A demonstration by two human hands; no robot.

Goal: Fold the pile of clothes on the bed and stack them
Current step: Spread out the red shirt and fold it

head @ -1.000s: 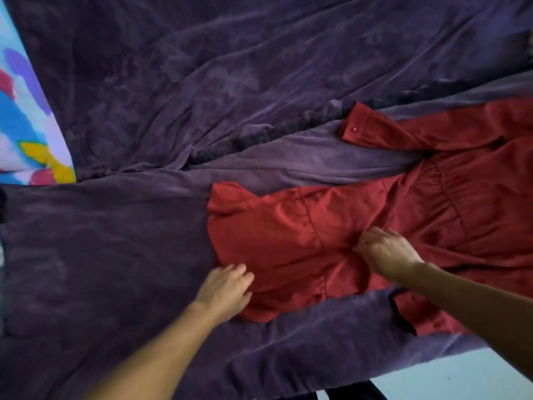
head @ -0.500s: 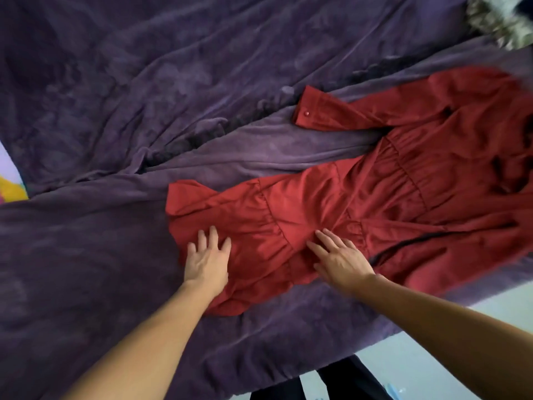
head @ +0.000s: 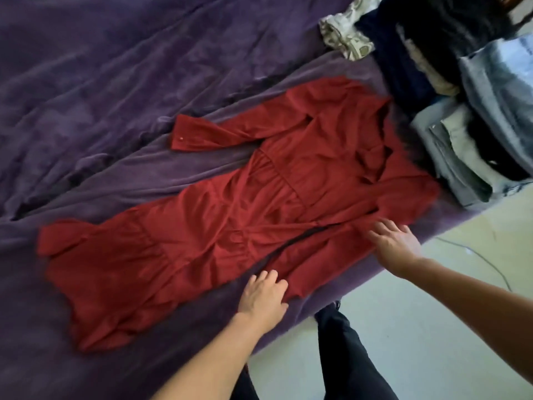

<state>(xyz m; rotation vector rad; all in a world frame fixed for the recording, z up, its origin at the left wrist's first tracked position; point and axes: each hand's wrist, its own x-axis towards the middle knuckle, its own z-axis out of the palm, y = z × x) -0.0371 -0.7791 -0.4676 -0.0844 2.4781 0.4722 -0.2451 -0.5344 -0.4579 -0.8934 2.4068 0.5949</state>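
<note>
Head view: the red dress (head: 259,203) lies spread flat across the purple bed (head: 129,82), hem at 8 o'clock, collar toward 2 o'clock. My left hand (head: 264,295) rests at its 6 o'clock edge, fingers (head: 266,277) loosely spread by the cuff of the near sleeve (head: 326,255). My right hand (head: 395,243) lies at 4 o'clock, fingers straight and fanned on the shoulder end. Neither pinches anything.

I judge the cloth thin, light and limp. Lifted from one point it would sag and crease, and it may drag on the plush cover. So I'd take it at two points, cuff and shoulder seam, and lay the sleeve inward. The far sleeve (head: 219,134) sticks out at 10 o'clock and wants the same.

The pile of clothes (head: 432,53) crowds the collar at 1 o'clock, with jeans (head: 450,157) just beside the shoulder, so room is short there. A cable (head: 484,258) lies on the floor (head: 403,313) at 3 o'clock.
</note>
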